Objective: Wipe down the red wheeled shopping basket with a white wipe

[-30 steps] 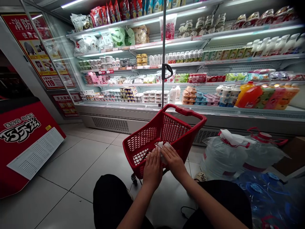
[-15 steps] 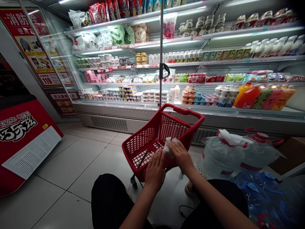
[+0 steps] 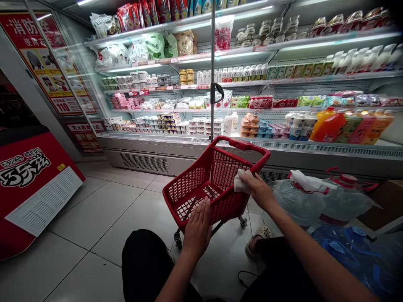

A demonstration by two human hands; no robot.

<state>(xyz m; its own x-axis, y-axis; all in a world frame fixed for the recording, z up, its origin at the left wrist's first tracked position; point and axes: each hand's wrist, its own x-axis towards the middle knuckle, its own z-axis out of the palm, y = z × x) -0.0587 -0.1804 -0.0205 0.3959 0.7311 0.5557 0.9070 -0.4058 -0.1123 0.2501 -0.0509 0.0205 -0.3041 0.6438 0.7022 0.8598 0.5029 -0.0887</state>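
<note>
A red plastic shopping basket (image 3: 189, 191) on small wheels stands on the tiled floor in front of me. My left hand (image 3: 197, 227) lies flat with fingers together against the basket's near rim. My right hand (image 3: 257, 188) presses a crumpled white cloth (image 3: 240, 182) onto the basket's right rim, just below the red handle bar (image 3: 248, 147). The basket looks empty inside. My knees in black trousers show at the bottom of the view.
A lit chiller (image 3: 220, 84) with shelves of drinks, yoghurts and packets runs behind the basket. Large clear water jugs (image 3: 302, 201) with red caps lie at the right. A red freezer cabinet (image 3: 28, 184) stands at the left. A metal pole (image 3: 213, 63) rises behind the basket.
My right hand has slid the white cloth from the basket's near rim along its right rim toward the handle. The left hand has stayed at the near rim.
</note>
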